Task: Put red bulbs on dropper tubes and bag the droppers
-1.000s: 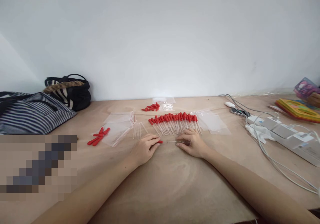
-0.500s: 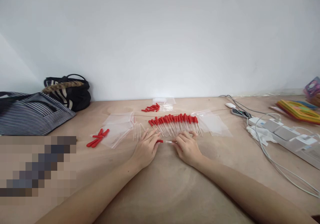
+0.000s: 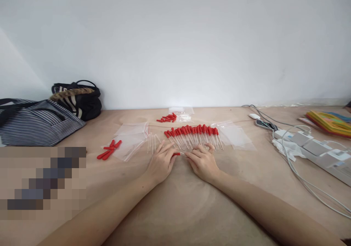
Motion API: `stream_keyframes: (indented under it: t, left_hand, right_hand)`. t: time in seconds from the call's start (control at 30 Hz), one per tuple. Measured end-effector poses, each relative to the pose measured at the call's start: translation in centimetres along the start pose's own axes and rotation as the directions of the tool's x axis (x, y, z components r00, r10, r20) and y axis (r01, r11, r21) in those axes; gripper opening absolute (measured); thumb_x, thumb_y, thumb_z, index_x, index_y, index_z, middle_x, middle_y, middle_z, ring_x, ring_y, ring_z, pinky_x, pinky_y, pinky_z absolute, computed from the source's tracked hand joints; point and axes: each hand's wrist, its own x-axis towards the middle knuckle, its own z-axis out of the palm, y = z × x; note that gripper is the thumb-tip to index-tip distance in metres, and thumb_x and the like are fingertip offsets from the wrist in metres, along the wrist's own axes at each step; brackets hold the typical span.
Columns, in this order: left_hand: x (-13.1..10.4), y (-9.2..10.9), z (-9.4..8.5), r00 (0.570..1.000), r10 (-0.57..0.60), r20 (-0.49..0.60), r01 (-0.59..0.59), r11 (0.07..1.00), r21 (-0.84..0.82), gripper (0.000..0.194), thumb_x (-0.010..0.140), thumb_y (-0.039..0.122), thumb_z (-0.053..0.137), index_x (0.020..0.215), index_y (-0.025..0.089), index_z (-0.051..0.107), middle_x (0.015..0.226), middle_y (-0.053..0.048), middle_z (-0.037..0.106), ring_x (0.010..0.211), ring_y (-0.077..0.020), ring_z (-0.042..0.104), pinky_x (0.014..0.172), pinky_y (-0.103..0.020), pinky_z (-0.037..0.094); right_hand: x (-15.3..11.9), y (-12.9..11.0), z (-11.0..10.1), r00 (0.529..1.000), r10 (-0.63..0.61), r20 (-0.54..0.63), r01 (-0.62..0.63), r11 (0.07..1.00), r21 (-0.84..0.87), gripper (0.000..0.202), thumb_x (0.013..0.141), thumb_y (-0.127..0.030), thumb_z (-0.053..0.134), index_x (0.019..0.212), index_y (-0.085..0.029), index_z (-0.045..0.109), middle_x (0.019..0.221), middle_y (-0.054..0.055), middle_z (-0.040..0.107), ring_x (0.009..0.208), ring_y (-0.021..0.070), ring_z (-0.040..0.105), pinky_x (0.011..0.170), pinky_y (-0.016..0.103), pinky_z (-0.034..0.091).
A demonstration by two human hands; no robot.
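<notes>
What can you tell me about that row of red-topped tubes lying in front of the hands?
The row of red-topped tubes lies on the table. Each piece has a bright red, rubbery-looking bulb at its far end and a slim, clear stem pointing back toward the camera. They lie closely side by side, most slanting so that the near ends sit farther right. The right hand is close to some near ends; whether it touches them is unclear.

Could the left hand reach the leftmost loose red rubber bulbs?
Probably yes: the left hand holds another red bulb, but the way across the tan table to those red bulbs looks open, with clear plastic bags lying flat.
</notes>
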Motion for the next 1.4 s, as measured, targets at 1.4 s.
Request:
stream_keyframes:
  t: [1.4]
  left_hand:
    - [-0.3,0.0,-1.1,0.998,-0.013,-0.069,0.002,0.987,-0.160,0.011,0.084,0.027,0.051,0.087,0.019,0.057,0.078,0.000,0.069,0.074,-0.0156,0.063,0.091,-0.038,0.027]
  right_hand:
    - [0.3,1.7,-1.1,0.988,-0.134,-0.078,0.144,0.979,0.142,0.016,0.084,-0.025,0.048,0.079,-0.021,0.063,0.061,-0.003,0.061,0.077,0.0127,0.051,0.087,0.037,0.014]
